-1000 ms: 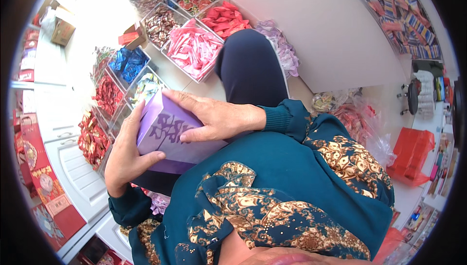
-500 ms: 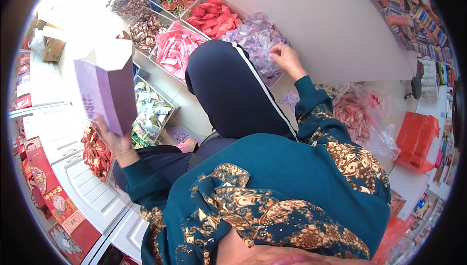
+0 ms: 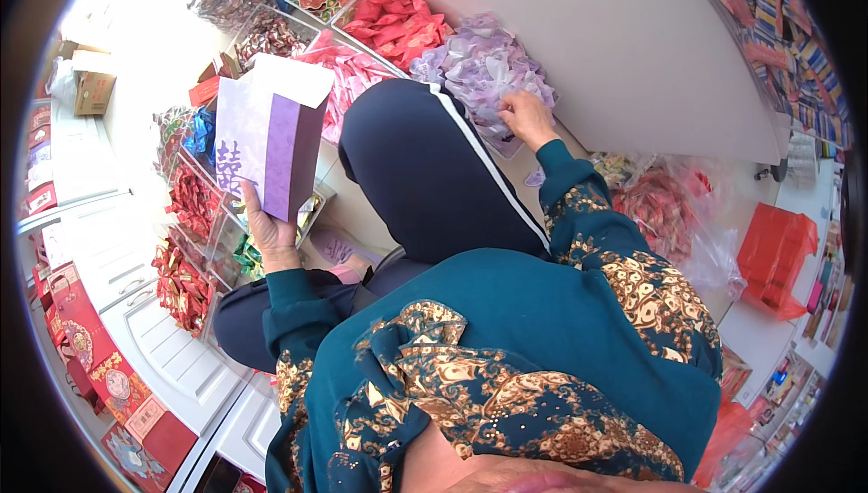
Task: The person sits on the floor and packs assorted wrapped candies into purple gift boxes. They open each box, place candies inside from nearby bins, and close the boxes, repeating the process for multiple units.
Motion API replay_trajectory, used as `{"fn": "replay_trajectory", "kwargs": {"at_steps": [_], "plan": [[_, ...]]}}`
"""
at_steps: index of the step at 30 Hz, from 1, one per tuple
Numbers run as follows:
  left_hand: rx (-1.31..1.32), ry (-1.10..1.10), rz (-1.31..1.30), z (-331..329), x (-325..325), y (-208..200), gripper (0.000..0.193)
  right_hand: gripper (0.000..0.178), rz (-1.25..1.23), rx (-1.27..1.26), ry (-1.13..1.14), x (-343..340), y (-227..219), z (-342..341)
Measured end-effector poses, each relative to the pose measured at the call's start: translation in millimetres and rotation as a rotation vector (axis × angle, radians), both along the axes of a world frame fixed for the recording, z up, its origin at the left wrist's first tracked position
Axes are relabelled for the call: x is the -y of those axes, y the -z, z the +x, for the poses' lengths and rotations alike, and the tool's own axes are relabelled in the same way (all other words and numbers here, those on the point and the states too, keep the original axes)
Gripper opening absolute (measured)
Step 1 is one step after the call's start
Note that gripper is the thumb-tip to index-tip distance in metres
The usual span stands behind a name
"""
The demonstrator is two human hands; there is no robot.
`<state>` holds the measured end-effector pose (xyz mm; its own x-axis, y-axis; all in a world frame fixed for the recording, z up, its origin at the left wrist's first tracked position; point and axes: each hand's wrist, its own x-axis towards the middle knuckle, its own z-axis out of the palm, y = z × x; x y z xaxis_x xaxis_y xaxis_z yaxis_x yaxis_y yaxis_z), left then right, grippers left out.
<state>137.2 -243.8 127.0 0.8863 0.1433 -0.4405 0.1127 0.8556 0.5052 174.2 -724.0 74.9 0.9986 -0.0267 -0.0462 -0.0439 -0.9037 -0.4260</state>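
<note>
My left hand point(image 3: 271, 232) grips a lilac-and-purple paper box point(image 3: 297, 154) near its base. The box stands upright, tilted a little, with its white top flaps spread. On the far side of my raised knee lies a heap of lilac-wrapped sweets point(image 3: 488, 59). My right hand point(image 3: 526, 118) is at the near right edge of that heap, fingers curled together; whatever is between them is hidden. A loose lilac packet point(image 3: 535, 176) lies on the floor beside my right sleeve, partly covered.
Clear bins hold red packets point(image 3: 398, 23), pink packets point(image 3: 351, 72) and brown-wrapped sweets point(image 3: 271, 36). Red-wrapped sweets point(image 3: 185, 289) are by white cabinets point(image 3: 167, 339) at left. A red plastic bag point(image 3: 776, 258) and a clear bag of pink packets point(image 3: 660, 217) are at right.
My left hand has brought the box to the right, nearer my knee, and turned it so its lilac face shows more. My right hand has moved slightly down, staying beside the lilac heap.
</note>
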Motion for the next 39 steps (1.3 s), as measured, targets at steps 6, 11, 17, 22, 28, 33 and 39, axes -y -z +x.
{"fn": "replay_trajectory", "kwargs": {"at_steps": [6, 11, 17, 22, 28, 33, 39], "plan": [[0.062, -0.024, 0.032, 12, -1, 4, 0.055, 0.019, 0.398, 0.064, 0.211, 14, -38, 32], [0.08, -0.003, 0.041, 28, 7, 17, 0.053, 0.015, 0.548, 0.216, 0.327, 6, -77, 68], [0.101, 0.038, 0.058, 35, 9, 31, 0.047, 0.012, 0.824, 0.223, 0.168, -72, -124, 121], [0.07, 0.07, 0.007, 38, 14, 39, 0.058, 0.02, 1.148, -0.202, -0.446, -150, -131, 154], [0.1, -0.01, -0.234, 29, 4, 51, 0.065, 0.024, 0.046, -0.267, -0.459, -147, -32, 223], [0.092, -0.095, -0.216, 30, -15, 56, 0.065, 0.042, -0.334, -0.435, -0.582, -138, 49, 228], [0.072, -0.146, -0.185, 32, -24, 59, 0.065, 0.035, -0.438, -0.429, -0.6, -137, 57, 238]]}}
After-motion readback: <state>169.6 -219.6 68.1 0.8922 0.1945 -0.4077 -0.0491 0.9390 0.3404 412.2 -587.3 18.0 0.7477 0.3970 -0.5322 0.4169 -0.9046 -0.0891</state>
